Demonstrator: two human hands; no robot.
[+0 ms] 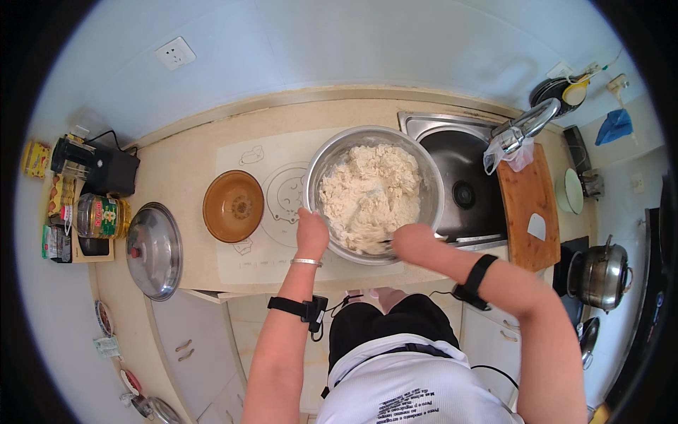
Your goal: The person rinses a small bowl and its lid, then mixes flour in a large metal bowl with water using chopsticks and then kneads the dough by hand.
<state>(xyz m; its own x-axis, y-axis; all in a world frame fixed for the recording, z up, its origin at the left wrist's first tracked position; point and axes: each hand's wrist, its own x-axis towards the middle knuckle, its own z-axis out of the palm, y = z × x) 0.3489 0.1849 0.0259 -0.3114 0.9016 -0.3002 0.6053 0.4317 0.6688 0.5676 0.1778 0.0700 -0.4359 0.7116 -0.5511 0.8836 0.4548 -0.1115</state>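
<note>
A large stainless steel bowl tilts before me, holding shaggy, lumpy dough with loose flour. At its near left, my left hand grips the rim. My right hand is closed around a utensil, mostly hidden by the hand, whose end reaches into the near part of the dough; its type cannot be told. Under the bowl lies a pale printed baking mat. To the left, an amber glass bowl rests on the mat.
Right of the bowl is a sink with a chrome faucet and a wooden cutting board. A steel pot stands farther right. Leftward are a metal lid and an oil bottle.
</note>
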